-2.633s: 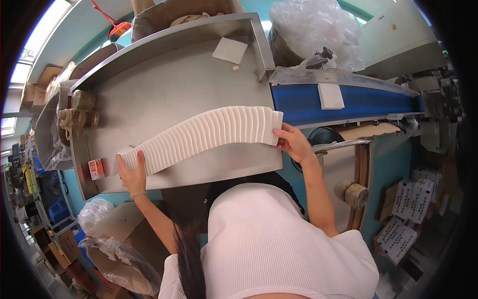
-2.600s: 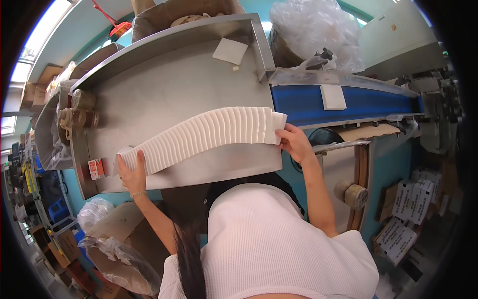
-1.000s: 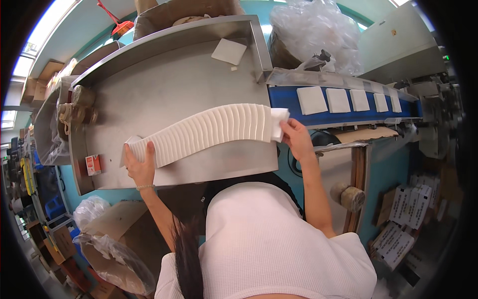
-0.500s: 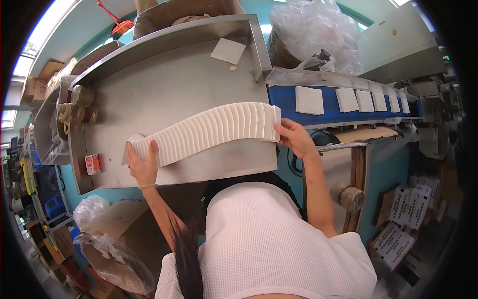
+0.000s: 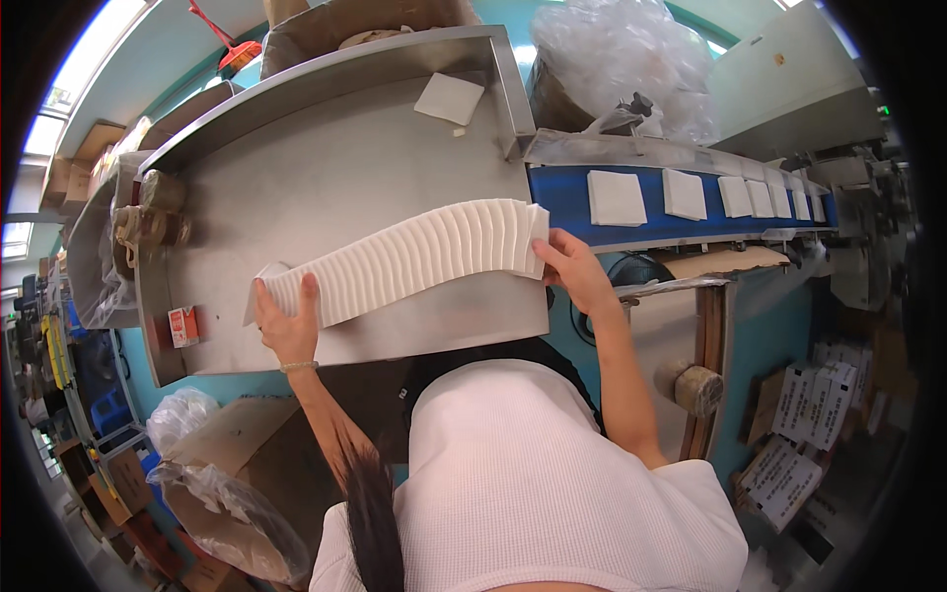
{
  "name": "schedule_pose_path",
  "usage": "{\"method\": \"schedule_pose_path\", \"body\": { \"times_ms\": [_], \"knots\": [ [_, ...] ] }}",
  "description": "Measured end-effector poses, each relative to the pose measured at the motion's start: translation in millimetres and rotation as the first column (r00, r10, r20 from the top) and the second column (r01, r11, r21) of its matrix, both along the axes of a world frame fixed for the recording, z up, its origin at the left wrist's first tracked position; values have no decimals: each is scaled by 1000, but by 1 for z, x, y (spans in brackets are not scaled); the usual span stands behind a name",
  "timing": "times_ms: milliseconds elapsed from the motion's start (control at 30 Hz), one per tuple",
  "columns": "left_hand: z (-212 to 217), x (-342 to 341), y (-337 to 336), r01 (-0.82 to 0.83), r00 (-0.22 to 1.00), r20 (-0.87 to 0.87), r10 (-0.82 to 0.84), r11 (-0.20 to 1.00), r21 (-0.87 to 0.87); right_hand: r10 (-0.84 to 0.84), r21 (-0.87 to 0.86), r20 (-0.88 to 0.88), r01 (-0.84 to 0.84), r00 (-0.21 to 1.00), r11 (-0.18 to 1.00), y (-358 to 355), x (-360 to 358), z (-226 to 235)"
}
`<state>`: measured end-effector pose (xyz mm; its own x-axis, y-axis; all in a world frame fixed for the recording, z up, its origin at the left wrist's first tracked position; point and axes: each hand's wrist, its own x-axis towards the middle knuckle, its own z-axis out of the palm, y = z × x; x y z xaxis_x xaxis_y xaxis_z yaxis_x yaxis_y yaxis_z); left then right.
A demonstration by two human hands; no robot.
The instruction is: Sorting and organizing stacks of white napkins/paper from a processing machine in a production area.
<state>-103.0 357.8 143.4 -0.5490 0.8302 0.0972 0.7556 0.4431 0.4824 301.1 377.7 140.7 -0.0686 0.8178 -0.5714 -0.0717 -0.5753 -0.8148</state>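
Observation:
A long row of white folded paper napkins (image 5: 424, 252) stands fanned on edge across the metal tray table (image 5: 266, 187), curving up toward the right. My left hand (image 5: 289, 321) grips its left end, thumb on the near side and fingers round the end. At the right end, my right hand (image 5: 575, 266) pinches the end napkins between thumb and fingers. These end pieces lean slightly apart from the row. Beyond the right hand runs a blue conveyor belt (image 5: 656, 225) carrying several flat white napkin stacks (image 5: 617, 198).
A loose white napkin (image 5: 449, 100) lies at the tray's far right corner. A small red-and-white box (image 5: 183, 327) sits at its left edge. Raised metal walls bound the tray. Clear plastic bags (image 5: 626, 69) stand behind the belt. A cardboard carton (image 5: 247, 464) is at lower left.
The napkin stacks have shifted along the belt; the direction is unclear. My right hand has moved slightly left and higher on the row's end napkins. My left hand keeps its hold.

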Motion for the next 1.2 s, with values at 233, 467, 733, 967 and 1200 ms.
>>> {"method": "schedule_pose_path", "body": {
  "times_ms": [233,467,733,967,1200],
  "knots": [
    [-1,3,3,21,1000,-6,-21,1000,15,-392,36,-89,396,916,917,6,6,-7],
    [0,8,0,4,994,105,-13,996,87,-50,-106,-97,40,994,994,2,3,-4],
    [0,19,-3,33,997,63,-38,996,78,-104,68,80,98,991,993,9,-11,-7],
    [-3,23,-1,11,1000,22,-13,995,96,22,-110,-215,-47,976,993,5,9,-9],
    [-2,28,-4,50,999,-1,-50,997,54,-206,-8,-95,206,974,979,11,1,-13]
  ]
}}
